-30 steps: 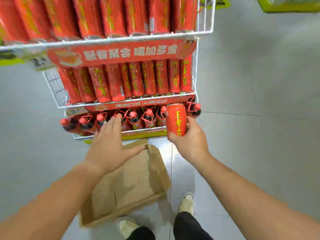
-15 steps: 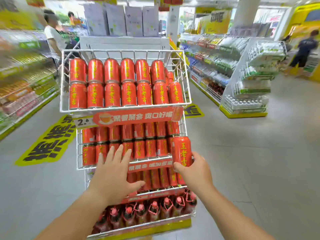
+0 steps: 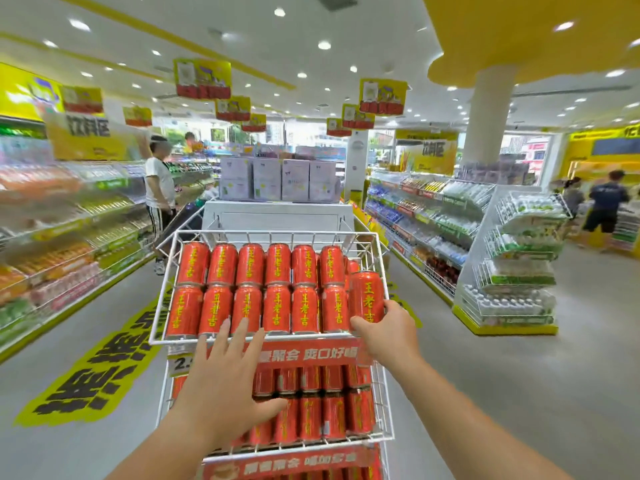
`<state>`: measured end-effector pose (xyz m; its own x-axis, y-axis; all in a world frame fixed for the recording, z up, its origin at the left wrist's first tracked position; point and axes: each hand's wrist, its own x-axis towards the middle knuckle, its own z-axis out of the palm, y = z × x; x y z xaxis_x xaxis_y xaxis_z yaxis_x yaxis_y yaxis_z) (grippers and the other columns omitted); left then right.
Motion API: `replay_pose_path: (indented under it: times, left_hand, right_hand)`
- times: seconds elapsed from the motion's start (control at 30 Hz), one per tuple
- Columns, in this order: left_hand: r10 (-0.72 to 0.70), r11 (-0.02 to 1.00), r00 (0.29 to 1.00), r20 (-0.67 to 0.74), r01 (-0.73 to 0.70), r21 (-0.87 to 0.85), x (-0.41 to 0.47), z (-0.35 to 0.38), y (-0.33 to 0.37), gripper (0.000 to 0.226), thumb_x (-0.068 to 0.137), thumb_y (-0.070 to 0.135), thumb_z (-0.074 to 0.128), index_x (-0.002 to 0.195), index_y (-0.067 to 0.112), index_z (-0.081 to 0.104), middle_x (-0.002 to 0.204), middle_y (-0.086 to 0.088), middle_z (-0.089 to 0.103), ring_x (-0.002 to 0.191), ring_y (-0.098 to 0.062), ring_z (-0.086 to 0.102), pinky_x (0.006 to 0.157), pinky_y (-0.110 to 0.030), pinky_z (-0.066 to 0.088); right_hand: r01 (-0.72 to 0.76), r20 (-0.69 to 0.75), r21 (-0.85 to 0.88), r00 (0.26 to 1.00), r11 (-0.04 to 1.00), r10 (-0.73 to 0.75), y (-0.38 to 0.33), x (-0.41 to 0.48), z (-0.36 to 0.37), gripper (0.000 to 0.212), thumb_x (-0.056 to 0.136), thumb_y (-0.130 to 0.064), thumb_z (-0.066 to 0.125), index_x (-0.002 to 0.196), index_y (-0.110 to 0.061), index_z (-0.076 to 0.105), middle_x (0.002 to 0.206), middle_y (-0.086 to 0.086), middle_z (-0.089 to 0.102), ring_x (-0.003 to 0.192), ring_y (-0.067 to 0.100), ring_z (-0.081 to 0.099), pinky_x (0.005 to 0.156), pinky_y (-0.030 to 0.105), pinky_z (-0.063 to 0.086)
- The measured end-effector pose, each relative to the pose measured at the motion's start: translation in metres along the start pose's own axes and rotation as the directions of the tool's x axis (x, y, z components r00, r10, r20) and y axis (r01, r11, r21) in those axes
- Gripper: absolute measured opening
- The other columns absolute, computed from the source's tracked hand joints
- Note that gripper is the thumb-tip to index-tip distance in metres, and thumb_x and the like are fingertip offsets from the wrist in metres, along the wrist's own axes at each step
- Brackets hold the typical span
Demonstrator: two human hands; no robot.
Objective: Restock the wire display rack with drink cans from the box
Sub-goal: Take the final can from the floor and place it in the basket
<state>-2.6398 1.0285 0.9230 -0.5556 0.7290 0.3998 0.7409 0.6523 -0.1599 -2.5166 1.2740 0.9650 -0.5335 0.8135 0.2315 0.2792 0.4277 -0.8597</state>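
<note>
Raised since earlier: right hand (image 3: 388, 336) grips red can (image 3: 366, 296) at three o'clock end of top basket (image 3: 270, 233); left hand (image 3: 225, 379) hovers spread, empty.

- I'm raising the can (image 3: 366, 296) in my right hand (image 3: 388, 336) to the top basket's (image 3: 277, 233) right end.
- I'm lifting my spread left hand (image 3: 225, 386) alongside.
</note>
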Motion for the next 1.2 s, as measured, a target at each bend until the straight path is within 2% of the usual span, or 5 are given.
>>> replay_pose_path:
  times: [0.17, 0.33, 0.47, 0.8, 1.2]
  left_hand:
    - [-0.039, 0.999, 0.999, -0.017, 0.039, 0.038, 0.028, 0.001, -0.004, 0.11, 0.058, 0.093, 0.05, 0.131, 0.013, 0.069, 0.136, -0.019, 0.064, 0.123, -0.044, 0.062, 0.088, -0.068, 0.053]
    - [-0.05, 0.997, 0.999, 0.018, 0.049, 0.053, 0.055, 0.007, -0.002, 0.111, 0.058, 0.093, 0.051, 0.131, 0.012, 0.069, 0.135, -0.019, 0.064, 0.124, -0.044, 0.061, 0.089, -0.067, 0.052]
    - [-0.014, 0.997, 0.999, 0.052, 0.01, 0.071, 0.075, 0.017, 0.003, 0.11, 0.06, 0.092, 0.052, 0.134, 0.011, 0.067, 0.138, -0.019, 0.062, 0.127, -0.044, 0.058, 0.091, -0.068, 0.051]
    - [0.04, 0.994, 0.998, 0.056, -0.045, 0.103, 0.105, 0.016, 0.013, 0.108, 0.065, 0.09, 0.049, 0.137, 0.011, 0.064, 0.139, -0.019, 0.062, 0.127, -0.044, 0.059, 0.094, -0.068, 0.051]
    - [0.029, 0.999, 0.994, 0.109, -0.027, -0.017, 0.079, 0.001, 0.033, 0.108, 0.071, 0.092, 0.038, 0.148, 0.018, 0.053, 0.151, -0.014, 0.052, 0.14, -0.039, 0.048, 0.104, -0.061, 0.047]
  right_hand:
    - [-0.049, 0.024, -0.028, 0.998, 0.998, 0.05, -0.004, 0.068, 0.01, 0.031, 0.066, -0.04, 0.072, 0.087, -0.02, 0.061, 0.083, 0.0, 0.071, 0.072, 0.017, 0.07, 0.064, 0.037, 0.059]
    - [-0.092, 0.06, -0.063, 0.994, 0.994, 0.096, 0.01, 0.101, 0.028, 0.024, 0.075, -0.03, 0.073, 0.091, -0.015, 0.064, 0.081, 0.001, 0.07, 0.065, 0.012, 0.064, 0.048, 0.026, 0.046]
    - [-0.14, 0.08, -0.096, 0.986, 0.986, 0.147, 0.031, 0.114, 0.053, 0.032, 0.064, -0.035, 0.071, 0.09, -0.021, 0.061, 0.08, -0.004, 0.071, 0.07, 0.015, 0.069, 0.064, 0.036, 0.059]
    - [-0.129, 0.035, -0.28, 0.989, 0.951, 0.144, 0.036, 0.107, 0.06, 0.03, 0.076, -0.035, 0.069, 0.09, -0.015, 0.051, 0.085, 0.001, 0.062, 0.074, 0.018, 0.061, 0.059, 0.033, 0.053]
    - [0.04, 0.101, -0.494, 0.995, 0.868, 0.012, 0.04, 0.084, 0.047, 0.051, 0.083, -0.052, 0.066, 0.113, -0.017, 0.044, 0.114, 0.0, 0.05, 0.11, 0.022, 0.052, 0.093, 0.038, 0.05]
